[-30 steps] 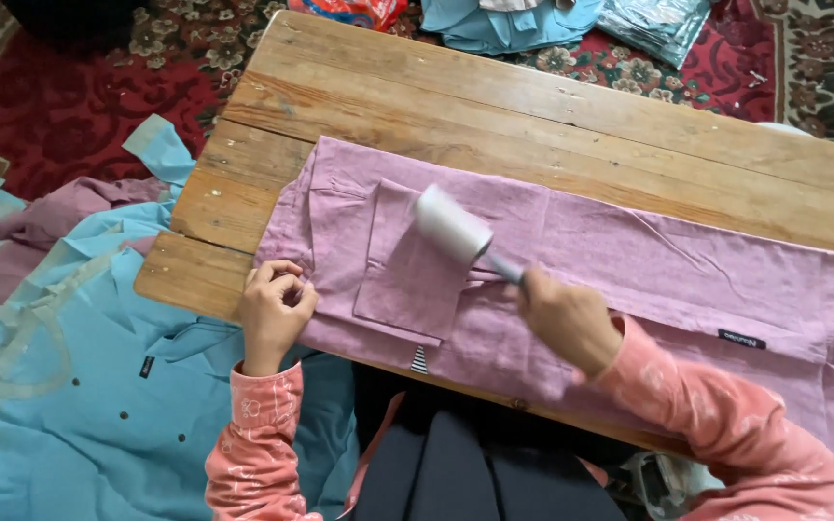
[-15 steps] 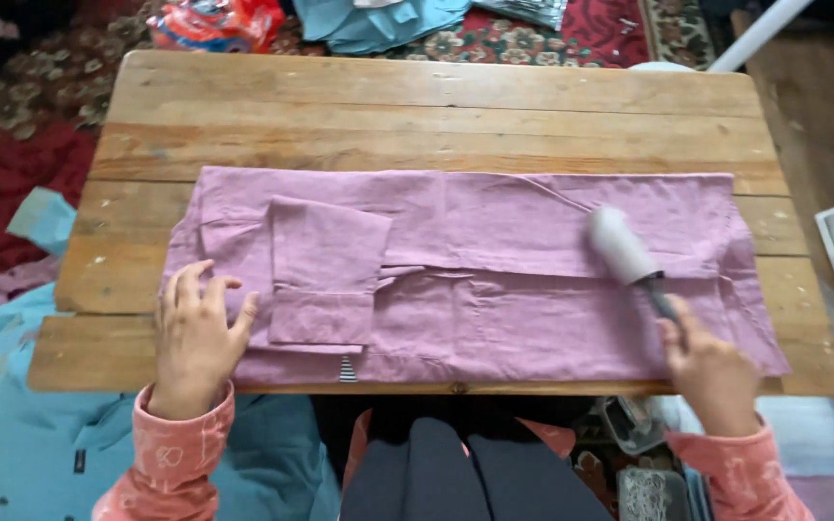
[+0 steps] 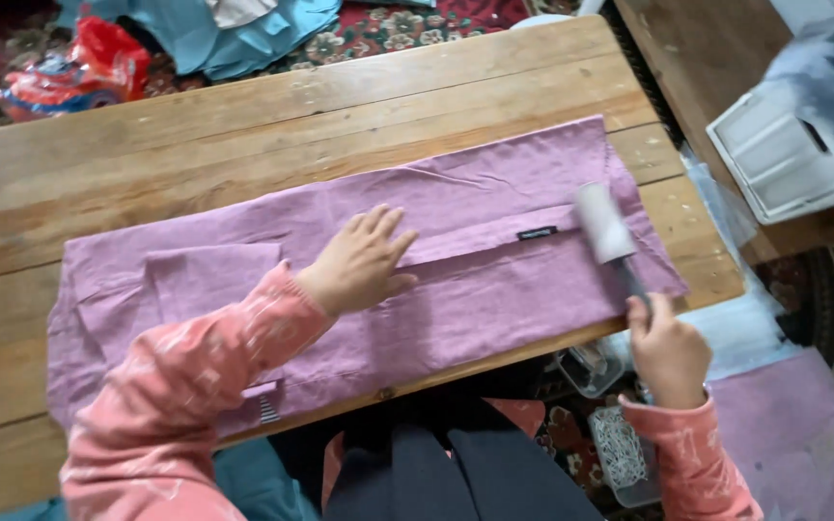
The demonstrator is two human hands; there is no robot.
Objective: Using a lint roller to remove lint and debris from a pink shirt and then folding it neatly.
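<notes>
A folded mauve garment [image 3: 475, 207] lies lengthwise across a wooden plank table [image 3: 243, 116]. My left hand [image 3: 361, 260] rests flat on the middle of the cloth, fingers spread, holding nothing. My right hand [image 3: 668, 347] is at the table's near right edge, gripping the dark handle of a lint roller [image 3: 604, 224]. The roller's white drum lies on the garment's right end, close to a small black label [image 3: 537, 233]. Both sleeves are pink with a pale print.
A white plastic tray [image 3: 774, 150] sits on a wooden surface at the right. Blue garments [image 3: 214, 29] and a red and orange packet [image 3: 79, 68] lie on the patterned rug beyond the table. Small clear containers [image 3: 620, 453] sit on the floor near my right knee.
My left hand moved from the garment's left end to its middle and lies flat. The roller stays at the right end. The view has shifted right and tilted.
</notes>
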